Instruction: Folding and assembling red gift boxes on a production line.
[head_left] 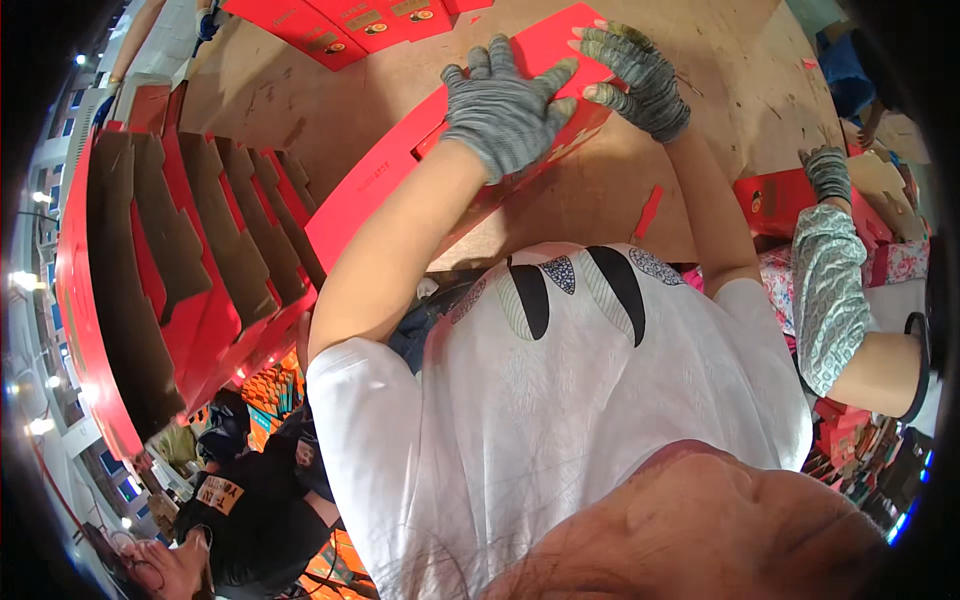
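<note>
A long red cardboard box lies slantwise on the wooden table in front of me, from near my left upper arm to the far middle. My left hand, in a grey striped knit glove, rests on its top with the fingers spread. At the far right end, my right hand, in a matching glove, lays its stretched fingers over the box edge, thumb toward the left hand. Both palms face down, and their undersides are hidden. A dark slot shows in the box beside my left wrist.
Several open red boxes with brown insides stand in a row at left. More red boxes lie at the far edge. A loose red strip is on the wooden table. At right, a co-worker's gloved hand is beside another red box.
</note>
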